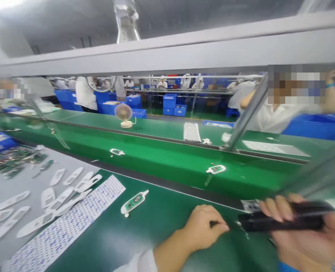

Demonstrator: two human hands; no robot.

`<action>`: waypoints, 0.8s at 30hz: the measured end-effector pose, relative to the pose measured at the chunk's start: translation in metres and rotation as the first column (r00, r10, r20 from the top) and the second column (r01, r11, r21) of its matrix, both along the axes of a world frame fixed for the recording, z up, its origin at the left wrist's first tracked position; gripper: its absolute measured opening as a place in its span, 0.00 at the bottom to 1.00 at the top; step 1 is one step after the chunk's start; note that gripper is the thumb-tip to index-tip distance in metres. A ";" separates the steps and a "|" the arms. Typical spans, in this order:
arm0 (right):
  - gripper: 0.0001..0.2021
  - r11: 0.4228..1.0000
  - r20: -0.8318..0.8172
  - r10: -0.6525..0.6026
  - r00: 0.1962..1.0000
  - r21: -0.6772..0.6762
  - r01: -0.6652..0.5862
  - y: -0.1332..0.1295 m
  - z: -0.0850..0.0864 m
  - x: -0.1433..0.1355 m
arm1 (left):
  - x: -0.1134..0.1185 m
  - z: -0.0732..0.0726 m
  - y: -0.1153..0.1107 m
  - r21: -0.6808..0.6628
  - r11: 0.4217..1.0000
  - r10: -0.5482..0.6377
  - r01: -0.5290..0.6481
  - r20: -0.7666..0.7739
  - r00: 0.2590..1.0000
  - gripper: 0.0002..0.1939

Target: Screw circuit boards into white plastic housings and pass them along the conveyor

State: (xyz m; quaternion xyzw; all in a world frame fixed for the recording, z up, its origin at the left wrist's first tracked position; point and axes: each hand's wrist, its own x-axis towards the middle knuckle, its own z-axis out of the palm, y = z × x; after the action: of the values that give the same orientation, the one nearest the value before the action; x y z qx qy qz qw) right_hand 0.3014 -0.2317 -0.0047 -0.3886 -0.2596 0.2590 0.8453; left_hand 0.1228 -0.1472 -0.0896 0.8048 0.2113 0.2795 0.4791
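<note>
A: What has the right hand (303, 230) got?

B: A long black tool (286, 221), lying sideways across the palm, the fingers curled over its top and closed round it. Its tip points left, toward the other hand.

A: And the left hand (203, 226)?

B: It rests on the green surface (145, 234) just left of the tool's tip, fingers pinched together on something small and dark. What that is, I cannot tell; it is too small and blurred.

A: Are the two hands touching?

B: No, but they are close, with the tool's tip between them. A small silvery piece (251, 206) lies on the surface just above the tool.

A: What else is near?

B: A white casing with a green board in it (134, 202) lies tilted on the surface, to the left of the left hand. Further left is a long white sheet of printed labels (71, 226), and beyond it white plastic shells (60, 196) are scattered on a grey mat (3, 181).

A: And behind?

B: A bright green belt (167, 158) carries two more units, one (216, 169) above the hands and one (117, 152) further left. A small fan (123, 115) stands on the far surface. A person in white (275, 113) is across the belt on the right
</note>
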 end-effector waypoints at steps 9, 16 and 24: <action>0.20 0.992 -0.022 0.110 0.994 0.072 -0.108 0.001 0.007 -0.006 | -0.005 0.007 -0.001 -0.038 0.999 -0.031 0.031 0.023 0.999 0.03; 0.20 0.991 0.002 0.112 0.994 0.071 -0.112 0.000 0.007 -0.007 | -0.005 0.006 0.000 -0.047 0.997 -0.054 0.056 0.049 0.997 0.04; 0.21 0.999 -0.003 0.048 0.999 -0.014 -0.049 -0.001 0.014 -0.008 | -0.003 0.003 -0.001 -0.037 0.999 -0.033 0.036 0.079 0.996 0.02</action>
State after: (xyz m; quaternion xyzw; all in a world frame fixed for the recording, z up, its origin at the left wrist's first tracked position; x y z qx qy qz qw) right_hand 0.2933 -0.2329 0.0088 -0.3878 -0.2659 0.2818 0.8364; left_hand 0.1195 -0.1482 -0.0869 0.7873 0.1837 0.2984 0.5074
